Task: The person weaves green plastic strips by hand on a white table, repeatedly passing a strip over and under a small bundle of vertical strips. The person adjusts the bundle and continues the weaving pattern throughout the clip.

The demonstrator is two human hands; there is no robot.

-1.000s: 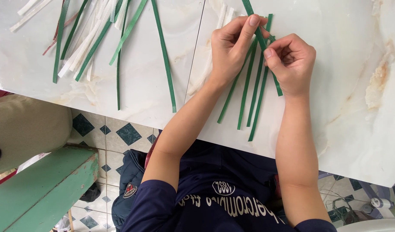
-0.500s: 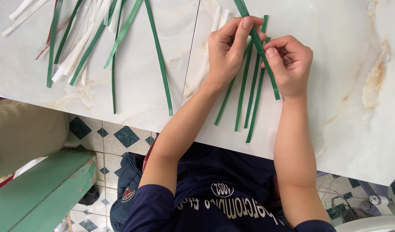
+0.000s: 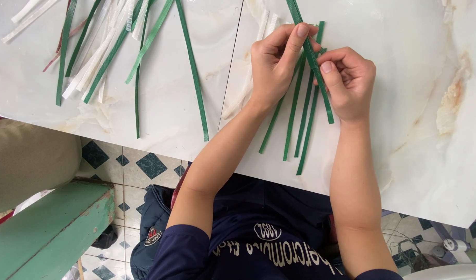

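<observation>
Since the earlier frame the view has slid slightly, the loose pile of strips (image 3: 108,46) at far left sitting a little lower; both hands keep their places. The left hand (image 3: 274,65) and right hand (image 3: 349,80) each pinch a crossing green strip (image 3: 313,62) over upright green strips (image 3: 295,119) lying on the white worktop (image 3: 414,129). Weaving it well probably means keeping the uprights flat, evenly spaced, and the crossing strip snug.

On the counter (image 3: 403,129), a crossing strip (image 3: 309,57) runs between the fingers (image 3: 300,39) of both hands, over a row of strips (image 3: 295,119) reaching back toward the person. Well left of the fingers lies a loose pile of strips (image 3: 113,46). A bench (image 3: 46,228) stands below, to the left.
</observation>
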